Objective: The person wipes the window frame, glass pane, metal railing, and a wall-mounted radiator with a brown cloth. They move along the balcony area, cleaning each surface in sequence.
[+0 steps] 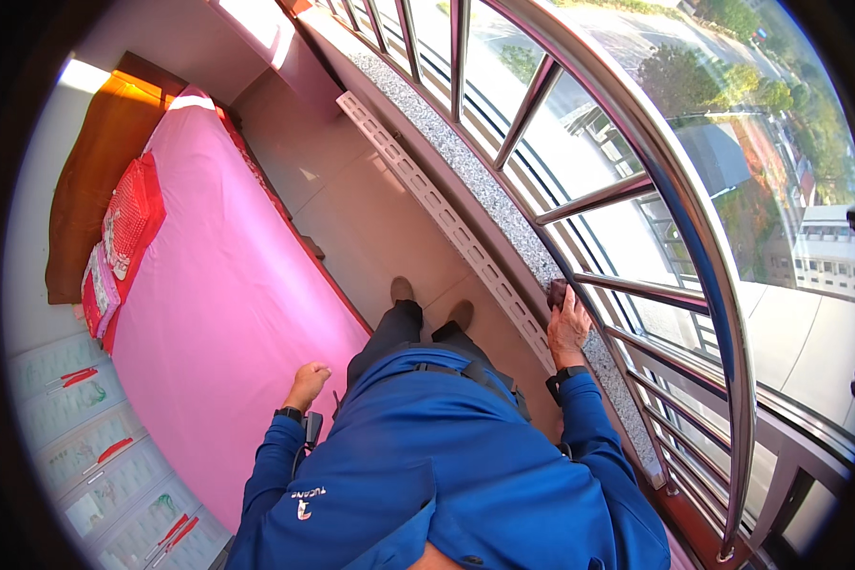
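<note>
My right hand (568,333) holds a bunched dark maroon cloth (557,293) against the speckled granite window sill (463,160), close to the foot of the metal railing (712,242). My left hand (306,385) is loosely curled, with nothing visible in it. It hangs above the edge of the pink-sheeted bed (235,306), with a dark band at the wrist. Part of the cloth is hidden under the right fingers.
A white slotted radiator cover (445,221) runs below the sill. The tiled floor (356,206) lies between it and the bed. Red pillows (132,221) rest by the wooden headboard (85,192). Clear drawers (103,456) stand at lower left. Window glass lies beyond the railing.
</note>
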`<state>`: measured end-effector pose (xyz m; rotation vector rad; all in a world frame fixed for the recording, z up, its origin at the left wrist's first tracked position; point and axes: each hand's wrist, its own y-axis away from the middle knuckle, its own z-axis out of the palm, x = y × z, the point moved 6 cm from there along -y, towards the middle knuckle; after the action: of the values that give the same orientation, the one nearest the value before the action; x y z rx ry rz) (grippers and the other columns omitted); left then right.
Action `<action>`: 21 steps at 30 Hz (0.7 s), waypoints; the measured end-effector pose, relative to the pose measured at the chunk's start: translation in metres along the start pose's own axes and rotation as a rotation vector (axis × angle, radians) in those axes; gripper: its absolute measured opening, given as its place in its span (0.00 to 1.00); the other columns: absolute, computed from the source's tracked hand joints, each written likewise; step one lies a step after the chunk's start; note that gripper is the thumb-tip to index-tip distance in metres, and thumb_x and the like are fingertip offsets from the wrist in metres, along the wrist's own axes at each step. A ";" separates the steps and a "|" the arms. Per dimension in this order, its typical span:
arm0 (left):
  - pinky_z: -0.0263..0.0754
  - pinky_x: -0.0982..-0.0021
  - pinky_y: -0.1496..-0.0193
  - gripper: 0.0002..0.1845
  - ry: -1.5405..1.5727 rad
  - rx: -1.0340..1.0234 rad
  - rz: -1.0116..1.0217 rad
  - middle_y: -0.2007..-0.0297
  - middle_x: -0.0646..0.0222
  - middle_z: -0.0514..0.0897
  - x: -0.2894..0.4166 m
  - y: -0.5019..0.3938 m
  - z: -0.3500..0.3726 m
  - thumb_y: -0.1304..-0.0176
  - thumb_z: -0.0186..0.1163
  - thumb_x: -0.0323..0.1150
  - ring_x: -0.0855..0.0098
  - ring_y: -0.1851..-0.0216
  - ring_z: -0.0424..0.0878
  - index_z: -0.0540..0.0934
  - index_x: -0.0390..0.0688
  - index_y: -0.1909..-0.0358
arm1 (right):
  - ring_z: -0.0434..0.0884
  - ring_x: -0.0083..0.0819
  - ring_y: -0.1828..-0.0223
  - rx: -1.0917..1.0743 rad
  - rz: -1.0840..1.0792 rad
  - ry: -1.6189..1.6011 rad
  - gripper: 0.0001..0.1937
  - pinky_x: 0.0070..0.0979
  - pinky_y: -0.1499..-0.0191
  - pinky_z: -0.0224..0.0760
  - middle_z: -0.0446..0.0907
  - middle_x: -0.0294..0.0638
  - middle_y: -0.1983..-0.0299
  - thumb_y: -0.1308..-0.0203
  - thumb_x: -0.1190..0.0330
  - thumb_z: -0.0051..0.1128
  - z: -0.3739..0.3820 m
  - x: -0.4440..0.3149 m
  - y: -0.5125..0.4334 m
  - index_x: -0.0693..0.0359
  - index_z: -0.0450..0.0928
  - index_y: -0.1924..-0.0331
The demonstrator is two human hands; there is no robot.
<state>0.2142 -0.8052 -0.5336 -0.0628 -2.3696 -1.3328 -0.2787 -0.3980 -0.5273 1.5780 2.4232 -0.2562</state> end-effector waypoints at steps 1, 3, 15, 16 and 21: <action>0.78 0.66 0.43 0.17 0.027 -0.007 -0.005 0.54 0.61 0.90 0.002 0.000 0.004 0.33 0.65 0.35 0.68 0.51 0.85 0.87 0.33 0.48 | 0.75 0.61 0.35 0.015 -0.040 0.006 0.38 0.56 0.34 0.66 0.75 0.59 0.34 0.39 0.71 0.67 0.001 -0.001 -0.002 0.55 0.64 0.23; 0.78 0.67 0.43 0.18 -0.023 -0.037 0.038 0.54 0.62 0.90 0.014 -0.004 0.013 0.33 0.66 0.36 0.68 0.50 0.85 0.87 0.34 0.48 | 0.75 0.61 0.35 -0.023 -0.056 -0.016 0.37 0.55 0.33 0.66 0.74 0.60 0.34 0.39 0.72 0.65 0.012 -0.009 -0.014 0.58 0.64 0.24; 0.76 0.64 0.36 0.22 -0.043 0.031 0.202 0.45 0.55 0.88 0.091 -0.045 -0.033 0.30 0.63 0.37 0.63 0.42 0.84 0.83 0.34 0.40 | 0.82 0.60 0.42 -0.002 -0.221 -0.070 0.25 0.48 0.41 0.78 0.80 0.59 0.40 0.34 0.75 0.51 0.043 -0.123 -0.122 0.62 0.73 0.31; 0.76 0.65 0.36 0.22 -0.042 0.032 0.190 0.46 0.56 0.88 0.090 -0.046 -0.036 0.31 0.64 0.36 0.63 0.43 0.84 0.84 0.34 0.40 | 0.82 0.60 0.41 -0.019 -0.224 -0.053 0.26 0.48 0.41 0.78 0.79 0.57 0.39 0.33 0.74 0.52 0.040 -0.119 -0.117 0.61 0.72 0.30; 0.77 0.64 0.37 0.22 -0.011 0.045 0.167 0.46 0.54 0.89 0.065 -0.050 -0.035 0.32 0.64 0.37 0.61 0.44 0.85 0.84 0.34 0.42 | 0.72 0.60 0.30 0.006 -0.267 0.082 0.28 0.50 0.30 0.68 0.71 0.57 0.29 0.34 0.73 0.57 0.020 -0.083 -0.065 0.58 0.71 0.28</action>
<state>0.1543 -0.8717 -0.5334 -0.2501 -2.3450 -1.2028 -0.3040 -0.5019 -0.5213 1.2872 2.6982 -0.2497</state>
